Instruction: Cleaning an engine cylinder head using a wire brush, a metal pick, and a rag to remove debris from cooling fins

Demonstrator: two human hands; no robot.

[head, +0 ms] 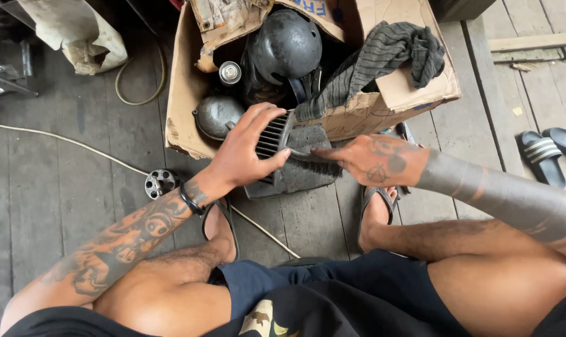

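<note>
Brushing looks like the step in hand. Left hand (242, 153) grasps the top edge of a dark finned engine part (289, 159), thumb on the near side and fingers curled over the ribs, propping it upright on the wooden floor (58, 187) between the person's feet. Right hand (373, 159) is closed around the handle of a black brush (317, 163), whose bristles touch the part's face just at 3 o'clock of the left thumb.

At 12 o'clock of the part stands an open cardboard box (189, 87) holding a black helmet (286, 43), a round metal tank (215, 115) and a small can (230, 72); a grey striped cloth (382, 53) hangs over its rim. A small metal gear (160, 182) lies on the floor at 9 o'clock of the left wrist, and a pair of sandals (548, 150) sits far out at 3 o'clock.

Judging by the grip, the next move calls for a steady left hold while the bristles sweep along the ribs, not across them.
</note>
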